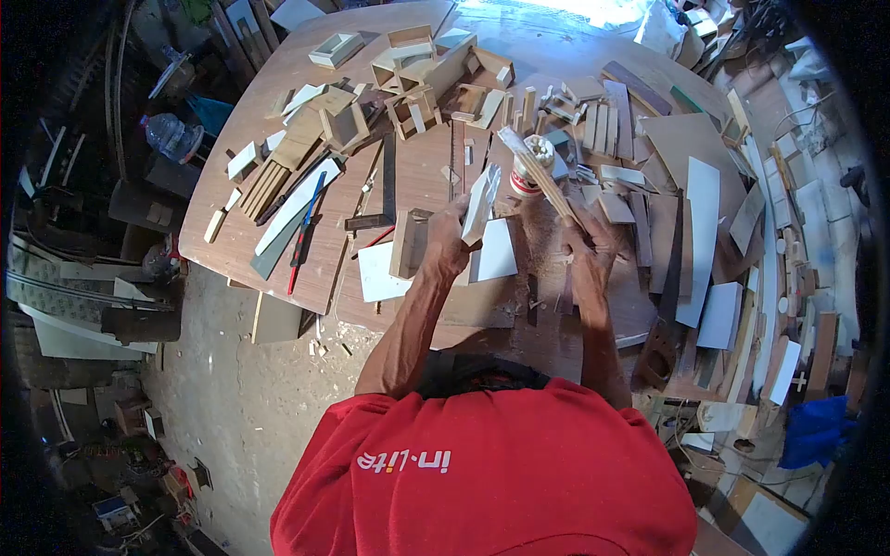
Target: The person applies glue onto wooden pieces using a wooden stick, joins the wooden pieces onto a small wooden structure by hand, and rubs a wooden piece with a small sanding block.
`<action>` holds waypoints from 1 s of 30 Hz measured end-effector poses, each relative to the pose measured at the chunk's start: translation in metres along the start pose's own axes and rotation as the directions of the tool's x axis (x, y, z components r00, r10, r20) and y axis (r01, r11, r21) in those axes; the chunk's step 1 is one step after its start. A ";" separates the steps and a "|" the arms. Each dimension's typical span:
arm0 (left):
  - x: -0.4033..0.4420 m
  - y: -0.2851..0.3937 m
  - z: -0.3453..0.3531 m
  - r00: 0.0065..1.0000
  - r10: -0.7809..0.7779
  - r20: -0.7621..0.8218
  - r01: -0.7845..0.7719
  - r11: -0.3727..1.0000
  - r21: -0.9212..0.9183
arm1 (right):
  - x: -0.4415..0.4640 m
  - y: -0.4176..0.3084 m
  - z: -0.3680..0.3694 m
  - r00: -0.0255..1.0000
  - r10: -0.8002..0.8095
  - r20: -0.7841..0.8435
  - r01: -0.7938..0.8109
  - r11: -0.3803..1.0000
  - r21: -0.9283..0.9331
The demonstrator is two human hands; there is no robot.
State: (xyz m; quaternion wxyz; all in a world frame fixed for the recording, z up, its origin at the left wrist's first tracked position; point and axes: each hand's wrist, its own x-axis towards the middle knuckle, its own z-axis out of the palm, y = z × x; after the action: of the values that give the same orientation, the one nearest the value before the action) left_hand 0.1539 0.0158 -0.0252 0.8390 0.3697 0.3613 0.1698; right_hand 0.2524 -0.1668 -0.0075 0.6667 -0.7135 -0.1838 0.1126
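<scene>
My left hand is closed around a small wooden piece with white on its upper part, held upright above the table. Thin wooden strips are gripped in my right hand; their far end looks white and leans across a white tub with red print. Whitish stuff shows in the tub's top. Beneath my left hand stands a small open wooden box. White panels lie on either side of it. Whether my two held pieces touch anything is hard to tell.
Several small wooden boxes crowd the table's far half. A metal square and a red-blue tool lie to the left. A handsaw rests at right among boards. Offcuts are heaped right of the tub.
</scene>
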 end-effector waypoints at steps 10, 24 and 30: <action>0.006 -0.007 -0.009 0.995 0.029 0.100 -0.030 1.000 0.000 | -0.013 0.004 0.012 0.910 0.293 0.295 -0.416 0.652 0.634; 0.004 -0.014 0.003 0.986 -0.066 0.155 0.095 0.978 -0.186 | -0.020 0.029 0.072 0.996 0.048 0.077 -0.077 0.900 0.428; 0.009 -0.001 -0.002 0.991 -0.069 0.113 0.101 0.945 -0.310 | -0.042 0.045 0.046 0.964 -0.265 -0.030 0.257 0.952 -0.166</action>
State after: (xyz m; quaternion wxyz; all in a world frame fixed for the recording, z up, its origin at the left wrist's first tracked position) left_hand 0.1584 0.0212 -0.0311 0.9109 0.2232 0.3023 0.1703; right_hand 0.2012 -0.1441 -0.0596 0.6206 -0.7370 -0.2676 -0.0101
